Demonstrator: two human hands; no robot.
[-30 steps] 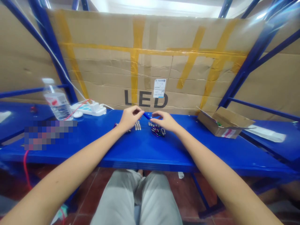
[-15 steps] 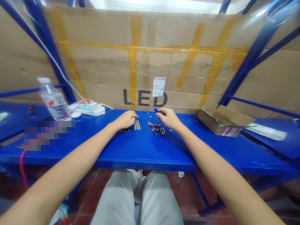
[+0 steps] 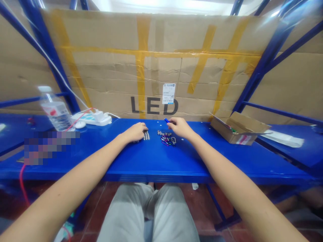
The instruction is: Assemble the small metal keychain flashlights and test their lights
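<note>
My left hand (image 3: 136, 132) is curled low over the table, its fingertips pressed together at the edge of a grid of small silver metal pieces (image 3: 146, 135). Whether one of those pieces is between the fingers is hidden. In my right hand (image 3: 179, 127), a small blue stick-like piece (image 3: 166, 120) is pinched between thumb and fingers, its end pointing up and left. Below that hand lie a cluster of small metal parts (image 3: 164, 133) and a little heap of coloured carabiners (image 3: 168, 140), some purple and one silvery.
On the right stands an open cardboard box (image 3: 238, 132) beside a white packet (image 3: 285, 138). A water bottle (image 3: 55, 109) and a white power strip (image 3: 93, 117) occupy the left. A large cardboard sheet (image 3: 113, 77) rises behind the blue table (image 3: 156, 161).
My left fingers have curled in and downward at the silver pieces. My right hand still pinches the blue piece, nearly unmoved. The whole view has shifted slightly.
</note>
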